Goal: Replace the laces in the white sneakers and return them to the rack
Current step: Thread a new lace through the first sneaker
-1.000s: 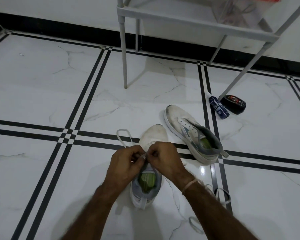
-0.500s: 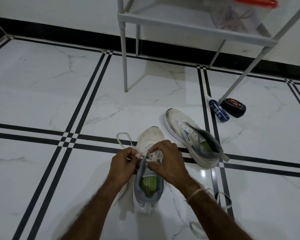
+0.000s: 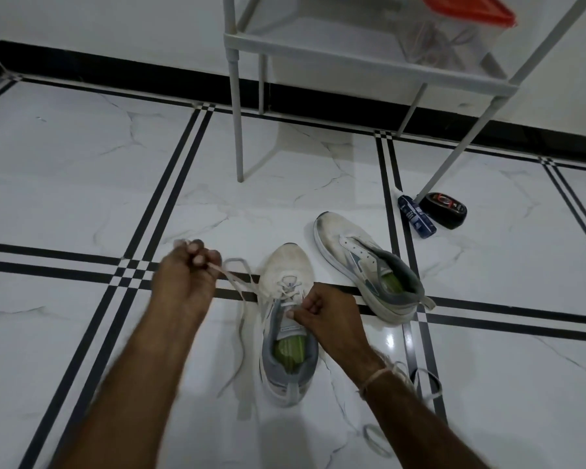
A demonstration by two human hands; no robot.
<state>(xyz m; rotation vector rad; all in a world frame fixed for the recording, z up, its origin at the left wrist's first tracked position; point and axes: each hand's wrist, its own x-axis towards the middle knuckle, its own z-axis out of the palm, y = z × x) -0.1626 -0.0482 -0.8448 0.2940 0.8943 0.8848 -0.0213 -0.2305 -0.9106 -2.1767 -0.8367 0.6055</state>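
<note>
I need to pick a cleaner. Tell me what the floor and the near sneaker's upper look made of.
Floor: polished marble or marble-look tile, judging by grey veining, glossy reflections and black inlay stripes. Near sneaker: white knit or mesh fabric, matte and scuffed grey at the toe.

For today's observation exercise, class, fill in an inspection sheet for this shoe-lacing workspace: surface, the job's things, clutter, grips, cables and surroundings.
Surface: glossy white marble-look floor with black stripes.
Job's things: near white sneaker with green insole, partly laced; second white sneaker beyond it to the right, unlaced, tilted on its side; white lace running out from the near sneaker to the left hand.
Clutter: dark blue tube and black oval polish tin by a rack leg; loose laces under the right forearm.
Grips: left hand shut on the lace; right hand pinches at the eyelets.
Cables: nothing seen.
Surroundings: grey metal rack, clear red-lidded box on it.
</note>
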